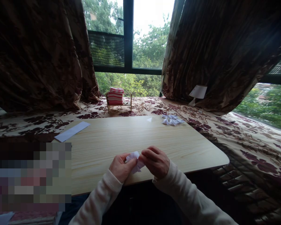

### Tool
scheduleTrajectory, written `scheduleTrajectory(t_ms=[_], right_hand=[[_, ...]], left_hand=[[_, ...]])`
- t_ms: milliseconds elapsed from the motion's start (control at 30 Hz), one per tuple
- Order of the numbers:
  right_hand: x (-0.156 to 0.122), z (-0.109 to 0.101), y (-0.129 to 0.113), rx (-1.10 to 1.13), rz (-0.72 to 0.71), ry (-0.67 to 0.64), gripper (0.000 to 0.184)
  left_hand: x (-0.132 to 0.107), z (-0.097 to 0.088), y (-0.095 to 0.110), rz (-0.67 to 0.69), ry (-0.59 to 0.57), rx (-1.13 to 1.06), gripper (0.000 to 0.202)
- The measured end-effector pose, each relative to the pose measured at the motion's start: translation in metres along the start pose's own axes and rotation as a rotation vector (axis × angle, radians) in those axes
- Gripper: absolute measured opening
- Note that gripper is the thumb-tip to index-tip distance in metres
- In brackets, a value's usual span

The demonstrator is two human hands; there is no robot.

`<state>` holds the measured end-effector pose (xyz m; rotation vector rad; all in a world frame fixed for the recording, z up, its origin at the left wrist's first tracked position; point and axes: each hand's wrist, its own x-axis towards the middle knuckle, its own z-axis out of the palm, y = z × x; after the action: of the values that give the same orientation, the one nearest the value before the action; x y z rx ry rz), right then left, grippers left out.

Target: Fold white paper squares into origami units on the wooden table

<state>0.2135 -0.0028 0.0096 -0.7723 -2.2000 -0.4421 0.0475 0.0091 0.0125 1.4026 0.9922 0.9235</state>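
L hand [120, 167] grips small white folded-paper piece [134, 155]; R hand [156, 162], fingers curled, pinches its edge above pale wood-grain table [103, 137]. Apparently mid-fold; next crease needs steady L hold. Pleated white-paper pile [172, 120] beyond R hand.

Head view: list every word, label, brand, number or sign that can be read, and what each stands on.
None can be read.
Held paper, paper strip, folded papers: no writing that can be made out.
Pixelated patch, lower left: it hides what is there, so any text in it cannot be read.
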Motion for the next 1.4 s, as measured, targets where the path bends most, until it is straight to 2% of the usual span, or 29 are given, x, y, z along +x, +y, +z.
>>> scheduleTrajectory(t_ms=[267, 567, 667, 833, 967, 1100, 1400], right_hand=[[0.003, 0.001, 0.0, -0.012, 0.004, 0.01, 0.018], [0.001, 0.002, -0.001, 0.016, 0.026, 0.019, 0.017], [0.001, 0.005, -0.001, 0.093, 0.127, 0.049, 0.017], [-0.001, 0.015, -0.003, 0.46, 0.534, 0.195, 0.017], [0.0, 0.022, -0.013, 0.726, 0.726, 0.129, 0.022], [0.003, 0.027, -0.02, 0.798, 0.833, 0.174, 0.019], [-0.001, 0.03, -0.018, 0.907, 0.876, 0.184, 0.013]], left_hand=[[0.0, 0.0, 0.001, 0.015, 0.007, -0.035, 0.021], [0.0, 0.0, 0.0, 0.032, 0.017, 0.032, 0.029], [-0.001, 0.002, 0.0, 0.043, 0.067, 0.074, 0.028], [-0.003, 0.011, -0.007, 0.168, 0.273, 0.247, 0.025], [-0.003, 0.015, -0.012, 0.266, 0.381, 0.361, 0.022], [-0.002, 0.014, -0.016, 0.313, 0.388, 0.385, 0.024], [-0.001, 0.014, -0.02, 0.288, 0.383, 0.433, 0.023]])
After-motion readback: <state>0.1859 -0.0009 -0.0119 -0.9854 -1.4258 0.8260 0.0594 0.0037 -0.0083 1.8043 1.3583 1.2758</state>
